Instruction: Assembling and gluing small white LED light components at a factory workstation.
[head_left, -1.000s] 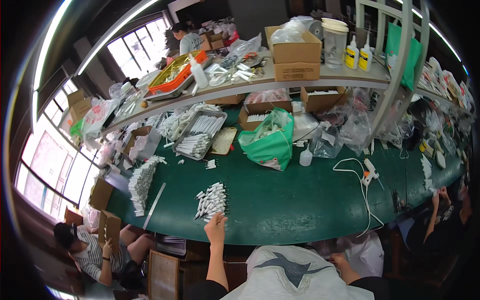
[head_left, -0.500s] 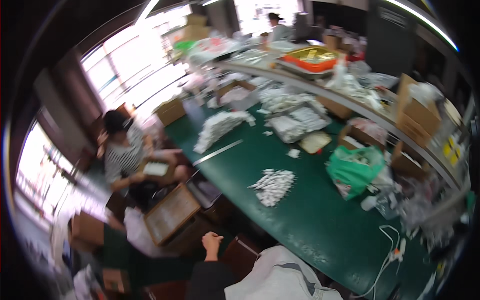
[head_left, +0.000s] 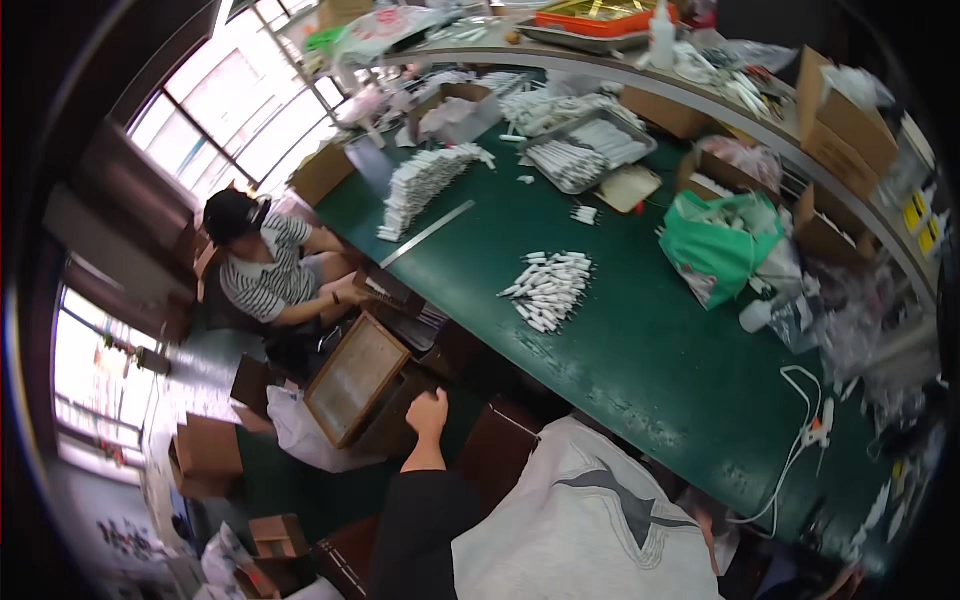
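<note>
While your left hand (head_left: 428,412) hangs empty, fingers loosely curled, lower centre; white tubes (head_left: 550,288) sit unsorted mid-frame; right hand unseen.

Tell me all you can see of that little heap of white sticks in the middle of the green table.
The heap of white sticks is a loose pile of small, slim white pieces, seemingly plastic, with darker tips; finer detail is too small to tell. They lie flat, mostly pointing the same way, a few strays at the edges. The pile rests directly on the green table, apart from the other goods. Nothing else touches it; the person's left hand is well off, below the table edge.
</note>
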